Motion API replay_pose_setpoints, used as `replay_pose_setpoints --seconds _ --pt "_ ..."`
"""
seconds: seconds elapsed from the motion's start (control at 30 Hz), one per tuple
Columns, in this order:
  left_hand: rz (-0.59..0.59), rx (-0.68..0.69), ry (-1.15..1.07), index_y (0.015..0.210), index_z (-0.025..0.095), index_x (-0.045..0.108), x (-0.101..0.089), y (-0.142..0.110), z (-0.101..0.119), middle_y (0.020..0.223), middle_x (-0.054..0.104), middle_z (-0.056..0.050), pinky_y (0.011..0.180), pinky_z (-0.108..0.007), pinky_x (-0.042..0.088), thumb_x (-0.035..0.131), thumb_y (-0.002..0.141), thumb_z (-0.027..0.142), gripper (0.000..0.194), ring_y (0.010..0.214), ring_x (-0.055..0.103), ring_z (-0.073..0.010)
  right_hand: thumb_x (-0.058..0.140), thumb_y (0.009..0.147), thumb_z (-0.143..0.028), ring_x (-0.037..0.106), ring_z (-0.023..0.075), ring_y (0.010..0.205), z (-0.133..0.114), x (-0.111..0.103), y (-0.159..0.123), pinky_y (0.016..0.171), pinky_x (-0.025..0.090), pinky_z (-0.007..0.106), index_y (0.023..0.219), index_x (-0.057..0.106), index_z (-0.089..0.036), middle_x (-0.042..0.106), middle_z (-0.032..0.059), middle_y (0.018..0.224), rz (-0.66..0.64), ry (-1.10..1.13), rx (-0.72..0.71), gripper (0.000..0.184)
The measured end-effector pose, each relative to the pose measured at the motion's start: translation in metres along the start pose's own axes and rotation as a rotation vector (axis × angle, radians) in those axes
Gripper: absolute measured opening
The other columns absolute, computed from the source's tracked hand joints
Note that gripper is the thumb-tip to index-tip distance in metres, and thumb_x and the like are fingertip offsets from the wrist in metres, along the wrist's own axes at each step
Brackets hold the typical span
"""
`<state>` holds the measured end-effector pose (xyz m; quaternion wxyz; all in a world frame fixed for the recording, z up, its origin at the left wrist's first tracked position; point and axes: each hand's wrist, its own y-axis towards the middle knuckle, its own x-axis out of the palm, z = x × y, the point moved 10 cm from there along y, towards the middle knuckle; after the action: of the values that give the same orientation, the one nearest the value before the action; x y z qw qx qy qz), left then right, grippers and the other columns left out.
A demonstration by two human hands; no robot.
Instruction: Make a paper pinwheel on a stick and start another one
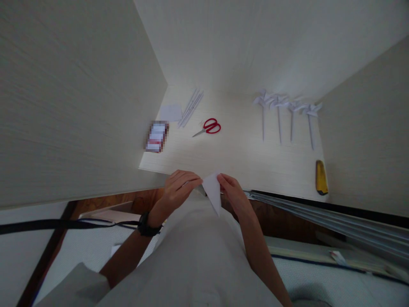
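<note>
A piece of white paper, folded into a triangle with one point hanging down, is held up between my two hands at the near edge of the desk. My left hand, with a dark watch on its wrist, pinches the paper's left corner between thumb and fingers. On the other side, my right hand grips the right corner in a pinch. Beyond the hands lie scissors with red handles, their blades pointing left.
Several paper pinwheels on sticks lie in a row at the right back. Thin white sticks and a square paper sheet are at the left back, near a phone. A yellow-and-black tool sits by the right wall.
</note>
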<state>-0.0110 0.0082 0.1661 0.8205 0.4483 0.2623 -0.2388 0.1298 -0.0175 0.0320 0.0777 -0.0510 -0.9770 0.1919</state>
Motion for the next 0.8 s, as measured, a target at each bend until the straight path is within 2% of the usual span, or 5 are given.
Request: replay_pose_setpoints --seconds 0.17,0.27,0.47,0.6,0.8 --pt "0.044 -0.026 -0.022 0.101 0.015 0.062 -0.003 -0.001 -0.008 0.099 0.064 -0.005 0.079 -0.036 0.054 0.056 0.090 0.025 0.016 0.088 0.062 -0.0159 0.055 0.094 -0.036 0.058 0.0128 0.084 -0.010 -0.002 0.003 0.077 0.052 0.030 0.102 0.058 -0.010 0.059 0.0049 0.095 -0.015 0.020 -0.049 0.028" --pt "0.096 -0.104 -0.077 0.098 0.015 0.062 -0.003 -0.002 -0.018 0.098 0.064 -0.005 0.079 -0.036 0.054 0.056 0.090 0.027 0.015 0.088 0.062 -0.0157 0.055 0.094 -0.036 0.058 0.0121 0.082 -0.015 -0.004 0.001 0.075 0.052 0.029 0.101 0.058 -0.010 0.059 0.0045 0.093 0.008 0.016 -0.086 0.028" --pt "0.144 -0.395 -0.306 0.093 0.014 0.062 0.006 -0.001 -0.038 0.093 0.064 -0.004 0.076 -0.034 0.054 0.056 0.090 0.031 0.018 0.084 0.062 -0.0150 0.054 0.094 -0.037 0.056 0.0099 0.074 -0.026 -0.011 -0.002 0.069 0.051 0.025 0.095 0.058 -0.009 0.057 0.0024 0.085 0.127 -0.024 -0.181 0.028" --pt "0.168 -0.627 -0.496 0.099 0.013 0.060 0.019 -0.012 -0.051 0.094 0.064 -0.005 0.073 -0.034 0.054 0.052 0.092 0.036 0.025 0.082 0.062 -0.0150 0.054 0.094 -0.037 0.055 0.0089 0.071 -0.036 -0.015 -0.005 0.066 0.050 0.023 0.093 0.057 -0.009 0.056 0.0016 0.082 0.190 -0.056 -0.237 0.028" --pt "0.084 -0.871 -0.674 0.099 0.013 0.060 0.042 -0.025 -0.062 0.093 0.064 -0.005 0.073 -0.034 0.054 0.055 0.090 0.037 0.026 0.081 0.062 -0.0152 0.054 0.094 -0.037 0.054 0.0085 0.070 -0.045 -0.018 -0.010 0.064 0.050 0.022 0.092 0.057 -0.009 0.055 0.0013 0.081 0.255 -0.088 -0.308 0.028"
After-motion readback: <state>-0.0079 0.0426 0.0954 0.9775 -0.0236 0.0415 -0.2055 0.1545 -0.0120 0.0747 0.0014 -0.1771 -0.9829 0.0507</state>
